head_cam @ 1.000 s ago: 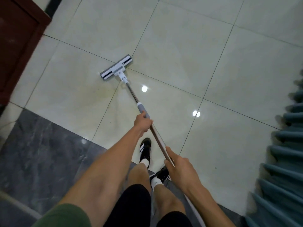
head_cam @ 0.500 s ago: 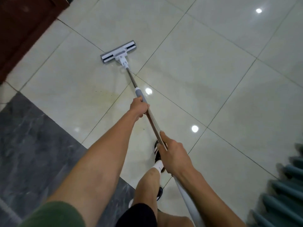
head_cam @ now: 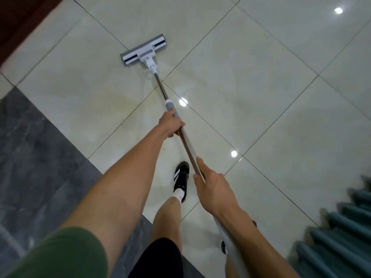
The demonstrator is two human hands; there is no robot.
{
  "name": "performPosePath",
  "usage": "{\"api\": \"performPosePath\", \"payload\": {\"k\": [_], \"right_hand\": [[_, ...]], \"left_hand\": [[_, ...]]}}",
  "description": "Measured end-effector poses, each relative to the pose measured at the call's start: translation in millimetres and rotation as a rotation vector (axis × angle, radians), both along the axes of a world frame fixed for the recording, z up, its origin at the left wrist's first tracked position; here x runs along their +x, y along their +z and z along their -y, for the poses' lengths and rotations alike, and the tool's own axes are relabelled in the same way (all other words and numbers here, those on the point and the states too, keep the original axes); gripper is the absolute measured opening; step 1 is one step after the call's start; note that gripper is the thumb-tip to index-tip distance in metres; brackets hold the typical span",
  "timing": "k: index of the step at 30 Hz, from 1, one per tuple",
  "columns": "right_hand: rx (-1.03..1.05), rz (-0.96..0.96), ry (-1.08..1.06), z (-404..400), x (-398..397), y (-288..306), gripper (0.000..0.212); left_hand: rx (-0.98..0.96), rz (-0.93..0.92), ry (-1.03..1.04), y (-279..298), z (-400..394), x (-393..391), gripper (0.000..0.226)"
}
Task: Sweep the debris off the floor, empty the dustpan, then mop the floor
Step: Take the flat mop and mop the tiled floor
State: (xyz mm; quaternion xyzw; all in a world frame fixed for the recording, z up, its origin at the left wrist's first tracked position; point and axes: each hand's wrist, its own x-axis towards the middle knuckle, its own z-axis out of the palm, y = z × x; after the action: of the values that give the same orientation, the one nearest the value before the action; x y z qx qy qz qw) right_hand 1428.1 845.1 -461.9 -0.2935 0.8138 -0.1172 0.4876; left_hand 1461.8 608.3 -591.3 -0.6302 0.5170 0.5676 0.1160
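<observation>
Mop (head_cam: 160, 85) stretched out over the pale tiles of the floor (head_cam: 251, 81), flat head (head_cam: 143, 52) lying across a tile toward the far left, well short of the dark wood (head_cam: 22, 19) at the far-left corner. Head white with grey pad edge and dark slots; no brand, label or writing readable anywhere on it. Metal pole slanting back from head to body, grey sleeve (head_cam: 171, 109) partway down.

Left hand (head_cam: 170, 125) wrapped round the pole just below the grey sleeve, fingers curled under. Right hand (head_cam: 212, 189) lower on the pole, thumb laid along it, fingers closed round; white pole end running under the right forearm.

Black shoe (head_cam: 181, 179) with white stripes and white sock planted on a pale tile between the two arms. Dark grey stone band (head_cam: 34, 157) along the near-left of the floor. Teal ribbed thing (head_cam: 345, 237), blurred, at the near-right corner. Faint yellowish stain on the tile left of the pole. Bright light spots reflected in the glossy tiles.
</observation>
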Motion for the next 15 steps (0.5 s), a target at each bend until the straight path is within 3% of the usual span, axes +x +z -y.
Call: {"api": "performPosePath", "payload": {"k": [5, 15], "right_hand": [[0.022, -0.007, 0.074, -82, -28, 3, 0.052], [0.102, 0.032, 0.133, -318, -92, 25, 0.053]], "left_hand": [[0.014, 0.006, 0.031, 3, -84, -15, 0.074], [0.152, -0.032, 0.177, 15, -334, -52, 0.089]]}}
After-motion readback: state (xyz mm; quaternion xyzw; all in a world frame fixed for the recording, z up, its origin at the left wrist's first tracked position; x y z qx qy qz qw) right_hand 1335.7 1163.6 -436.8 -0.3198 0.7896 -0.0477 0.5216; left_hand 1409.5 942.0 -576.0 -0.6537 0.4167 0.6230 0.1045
